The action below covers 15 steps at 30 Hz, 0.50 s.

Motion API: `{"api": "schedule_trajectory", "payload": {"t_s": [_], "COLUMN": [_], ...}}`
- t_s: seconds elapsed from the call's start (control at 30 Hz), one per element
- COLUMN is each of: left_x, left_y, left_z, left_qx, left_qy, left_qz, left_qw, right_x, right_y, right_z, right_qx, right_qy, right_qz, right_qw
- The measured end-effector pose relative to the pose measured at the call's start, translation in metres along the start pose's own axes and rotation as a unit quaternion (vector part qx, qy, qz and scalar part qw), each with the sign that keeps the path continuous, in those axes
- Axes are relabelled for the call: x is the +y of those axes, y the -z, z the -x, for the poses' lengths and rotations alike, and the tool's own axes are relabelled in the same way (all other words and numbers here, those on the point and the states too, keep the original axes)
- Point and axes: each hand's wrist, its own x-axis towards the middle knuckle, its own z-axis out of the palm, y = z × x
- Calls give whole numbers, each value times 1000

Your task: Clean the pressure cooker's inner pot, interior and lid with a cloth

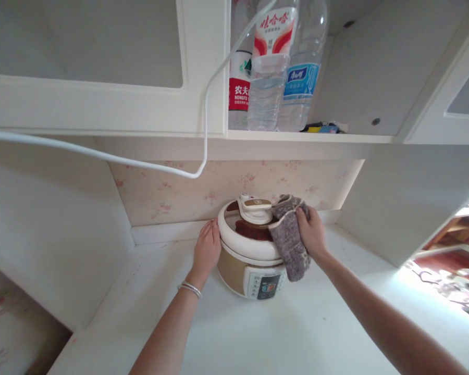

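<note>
An electric pressure cooker (233, 268) in white and tan stands on a white surface against the back wall, its lid (234, 240) on. My left hand (207, 245) lies flat against the lid's left side, fingers stretched out. In my right hand (311, 232) is a grey-brown cloth (290, 245), gripped between thumb and fingers. The cloth drapes over the right part of the lid and hangs down beside the control panel (264, 284). Part of the lid's right side is hidden under it.
Above, an open cabinet shelf (355, 138) holds several plastic bottles (271, 94) and a few small items (324, 128). A white cable (140, 163) hangs across in front of the cabinet. Side panels (406, 198) flank the niche, and flowered wallpaper (172, 195) covers the back.
</note>
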Motion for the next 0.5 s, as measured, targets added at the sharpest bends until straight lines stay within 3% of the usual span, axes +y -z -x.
{"api": "schedule_trajectory", "payload": {"t_s": [0.1,0.17,0.33,0.5], "left_x": [1,2,3,2], "left_y": [1,2,3,3], "left_z": [0,-1,-1,0], "left_qx": [-1,-6,-15,-13], "left_qy": [4,6,10,-2], "left_qz": [4,4,5,-7], "left_qw": [1000,1000,1000,1000], "right_x": [8,-1,-62,-129], "right_y": [-9,-19,-64,-102], "right_z": [-36,-56,-88,-76], "right_qx": [-3,-55,-251,-383], "right_qy": [-60,-53,61,196], "right_qz": [-68,-77,-27,85], "right_qw": [996,994,966,899]}}
